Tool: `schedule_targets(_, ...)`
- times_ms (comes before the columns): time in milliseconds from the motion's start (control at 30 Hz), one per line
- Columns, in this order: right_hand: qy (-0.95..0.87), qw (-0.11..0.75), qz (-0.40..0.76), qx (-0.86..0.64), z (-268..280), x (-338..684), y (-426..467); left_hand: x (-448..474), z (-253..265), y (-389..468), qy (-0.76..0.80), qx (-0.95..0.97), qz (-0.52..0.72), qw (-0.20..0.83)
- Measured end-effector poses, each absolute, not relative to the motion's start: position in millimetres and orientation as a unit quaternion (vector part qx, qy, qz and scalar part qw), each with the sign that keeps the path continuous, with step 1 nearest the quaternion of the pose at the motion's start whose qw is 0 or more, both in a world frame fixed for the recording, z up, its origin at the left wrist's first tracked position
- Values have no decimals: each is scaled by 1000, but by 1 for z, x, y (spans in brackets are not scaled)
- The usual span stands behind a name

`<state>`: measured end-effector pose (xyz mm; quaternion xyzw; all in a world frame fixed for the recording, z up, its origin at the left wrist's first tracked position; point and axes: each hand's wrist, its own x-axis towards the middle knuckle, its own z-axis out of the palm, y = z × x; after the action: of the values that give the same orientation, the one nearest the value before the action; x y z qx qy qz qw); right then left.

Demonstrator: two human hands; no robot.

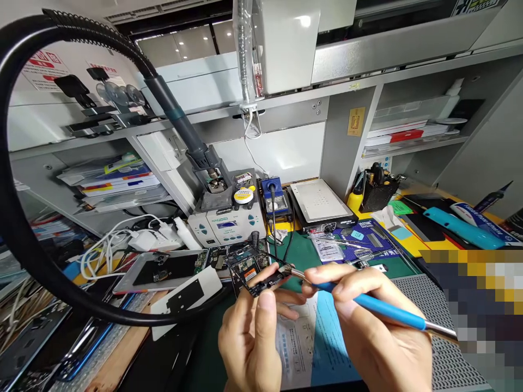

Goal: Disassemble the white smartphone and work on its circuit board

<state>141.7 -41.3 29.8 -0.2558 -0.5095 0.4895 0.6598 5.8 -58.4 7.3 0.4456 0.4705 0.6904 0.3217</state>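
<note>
My left hand [253, 337] is closed around a small black phone part [267, 282], pinched between thumb and fingers and lifted above the bench. In my right hand [376, 321] is a slim brush [384, 309] with a blue handle and metal ends, held like a pen. Its tip meets the right end of the black part; the fine detail there is too small to make out. Just behind my left hand lies an opened phone [245, 264] with its circuit board showing. Under both hands is a blue and white printed sheet [312, 337].
A hot air station [229, 223] stands at the back, its thick black hose [8, 163] looping across the left. Beside it are a soldering iron stand [278, 198] and a flat heating plate [322, 204]. Phone parts crowd the left; a grey perforated mat [425, 310] lies right.
</note>
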Motion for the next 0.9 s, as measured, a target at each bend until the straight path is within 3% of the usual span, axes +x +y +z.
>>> schedule_targets(533, -462, 664, 533, -248, 32, 143, -36, 7, 10, -57, 470, 429, 703, 317)
schedule_targets(900, -437, 631, 580, -272, 39, 145, -38, 7, 10, -59, 435, 396, 716, 376)
